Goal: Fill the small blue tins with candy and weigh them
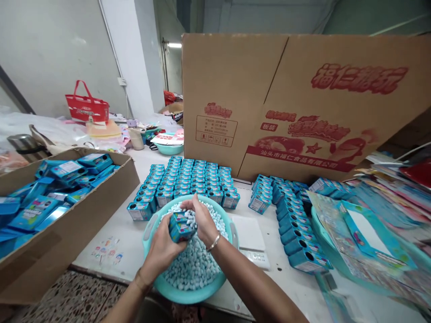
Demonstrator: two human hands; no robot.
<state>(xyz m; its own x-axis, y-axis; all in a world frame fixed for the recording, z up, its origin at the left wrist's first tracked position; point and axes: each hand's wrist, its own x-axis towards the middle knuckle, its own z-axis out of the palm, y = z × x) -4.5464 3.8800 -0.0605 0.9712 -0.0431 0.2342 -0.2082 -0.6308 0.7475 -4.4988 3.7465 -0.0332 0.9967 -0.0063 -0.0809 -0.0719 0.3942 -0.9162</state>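
Observation:
My left hand [164, 246] is wrapped around small blue candy boxes [181, 227], tilted above a turquoise basin [188, 298]; how many boxes it holds is hard to make out. Just right of them, my right hand [202, 219] is cupped with pale candies [191, 219] in its fingers, at the boxes' top end. Small pale blue and white round candies [193, 264] fill much of the basin below both hands. Rows of similar blue boxes [188, 179] stand upright behind the basin, dark round openings showing on top of some.
A flat white scale [251, 235] sits right of the basin. Farther right stand more blue boxes [298, 233] and a basin with printed sheets [363, 242]. An open carton [111, 197] of blue boxes is at left. A large cardboard box [269, 89] rises behind.

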